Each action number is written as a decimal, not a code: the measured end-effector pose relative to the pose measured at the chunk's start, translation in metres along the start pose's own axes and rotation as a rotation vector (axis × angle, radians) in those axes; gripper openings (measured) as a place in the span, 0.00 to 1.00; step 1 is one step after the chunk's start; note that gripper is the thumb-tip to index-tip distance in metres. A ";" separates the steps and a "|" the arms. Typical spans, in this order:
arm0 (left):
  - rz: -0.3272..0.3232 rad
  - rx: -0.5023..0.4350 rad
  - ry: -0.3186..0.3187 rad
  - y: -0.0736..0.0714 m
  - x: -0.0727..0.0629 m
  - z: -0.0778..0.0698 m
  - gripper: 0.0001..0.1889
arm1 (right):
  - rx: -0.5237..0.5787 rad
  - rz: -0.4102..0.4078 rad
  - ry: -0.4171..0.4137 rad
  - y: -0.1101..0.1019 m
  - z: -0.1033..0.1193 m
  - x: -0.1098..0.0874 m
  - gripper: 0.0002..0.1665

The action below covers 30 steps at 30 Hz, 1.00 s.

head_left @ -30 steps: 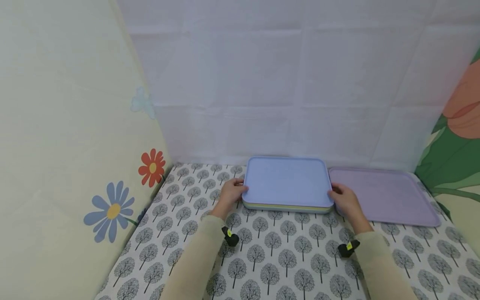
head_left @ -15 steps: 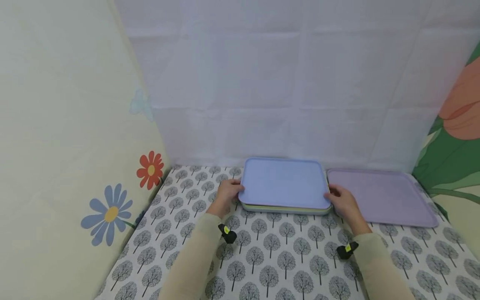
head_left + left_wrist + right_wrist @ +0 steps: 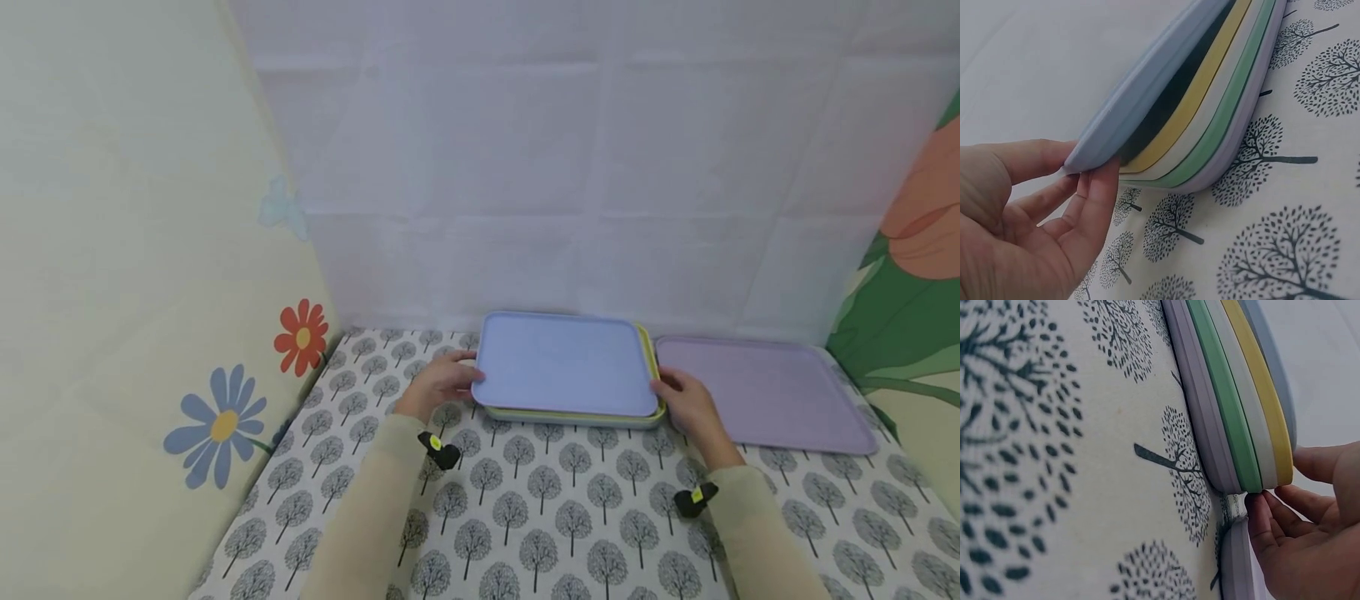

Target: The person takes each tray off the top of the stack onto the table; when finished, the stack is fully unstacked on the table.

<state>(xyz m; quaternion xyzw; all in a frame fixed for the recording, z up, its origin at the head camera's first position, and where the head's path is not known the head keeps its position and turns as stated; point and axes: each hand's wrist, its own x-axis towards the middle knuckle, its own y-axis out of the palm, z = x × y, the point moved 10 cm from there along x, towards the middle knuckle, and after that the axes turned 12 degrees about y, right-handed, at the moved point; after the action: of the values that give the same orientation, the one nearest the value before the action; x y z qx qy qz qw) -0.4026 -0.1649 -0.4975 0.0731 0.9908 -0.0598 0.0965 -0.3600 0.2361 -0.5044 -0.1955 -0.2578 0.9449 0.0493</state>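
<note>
A light blue tray (image 3: 562,362) tops a stack of trays at the back of the table. My left hand (image 3: 442,385) pinches its left edge, thumb on top and fingers beneath, and that side is raised off the stack. Under it lie a yellow tray (image 3: 1269,406), a white tray (image 3: 1252,425), a green tray (image 3: 1229,412) and a lavender tray (image 3: 1200,425). With its thumb at the blue tray's edge and fingertips against the sides of the lower trays, my right hand (image 3: 686,404) holds the stack's right side.
A separate lavender tray (image 3: 772,396) lies flat to the right, close beside the stack. The tablecloth (image 3: 540,508) has a tree print. A white cloth backdrop (image 3: 525,167) rises behind the trays, with flowered side panels left and right.
My left hand has moved left and slightly up with the blue tray. More of the yellow tray shows along the right side. My right hand stays nearly in place.
</note>
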 end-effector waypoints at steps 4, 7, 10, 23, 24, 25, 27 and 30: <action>-0.005 -0.062 -0.010 -0.005 0.000 -0.001 0.36 | -0.012 0.000 0.003 0.000 0.000 0.001 0.34; -0.010 -0.070 -0.003 -0.011 -0.002 -0.002 0.36 | -0.013 0.002 0.005 0.001 0.000 0.002 0.33; -0.023 -0.072 -0.007 -0.019 -0.004 -0.001 0.36 | -0.012 0.002 0.004 0.002 -0.001 0.003 0.33; 0.020 -0.035 0.039 -0.053 -0.019 -0.012 0.37 | -0.029 -0.013 -0.043 0.000 0.002 0.003 0.32; 0.025 -0.030 0.043 -0.057 -0.019 -0.013 0.37 | -0.028 -0.015 -0.042 0.000 0.002 0.003 0.32; 0.025 -0.021 0.047 -0.061 -0.020 -0.013 0.37 | -0.025 -0.015 -0.042 0.001 0.002 0.003 0.32; 0.035 -0.013 0.058 -0.070 -0.023 -0.015 0.37 | -0.018 -0.014 -0.037 0.001 0.002 0.003 0.32; 0.032 0.001 0.072 -0.084 -0.028 -0.016 0.37 | -0.007 -0.014 -0.026 0.001 0.002 0.004 0.32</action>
<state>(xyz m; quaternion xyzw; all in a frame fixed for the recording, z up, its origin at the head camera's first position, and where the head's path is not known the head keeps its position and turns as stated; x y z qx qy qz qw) -0.3913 -0.2486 -0.4673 0.0910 0.9924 -0.0558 0.0617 -0.3641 0.2352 -0.5050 -0.1816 -0.2632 0.9461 0.0520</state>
